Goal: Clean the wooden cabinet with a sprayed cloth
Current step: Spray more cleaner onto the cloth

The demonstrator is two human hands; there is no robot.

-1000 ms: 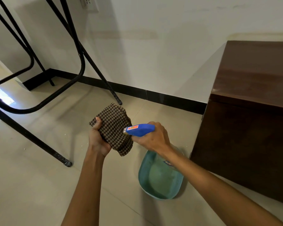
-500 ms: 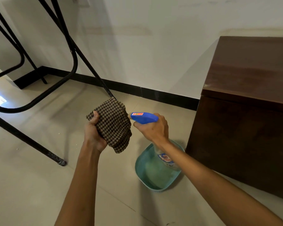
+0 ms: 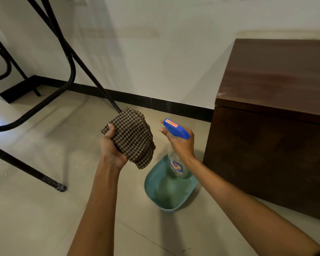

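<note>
My left hand (image 3: 111, 146) grips a bunched brown checked cloth (image 3: 132, 136) at mid-frame, above the floor. Just to its right, my right hand (image 3: 181, 143) holds a clear spray bottle (image 3: 175, 164) with a blue trigger head (image 3: 175, 128), the nozzle pointing left at the cloth with a small gap between them. The dark wooden cabinet (image 3: 277, 100) stands on the right against the white wall, its top bare.
A teal plastic basin (image 3: 155, 193) sits on the tiled floor below the bottle, close to the cabinet's left side. Black metal table legs (image 3: 68, 60) cross the left and upper left. A black skirting runs along the wall.
The right hand has tilted the bottle more upright and drawn the blue nozzle slightly away from the cloth. The view has shifted a little to the right.
</note>
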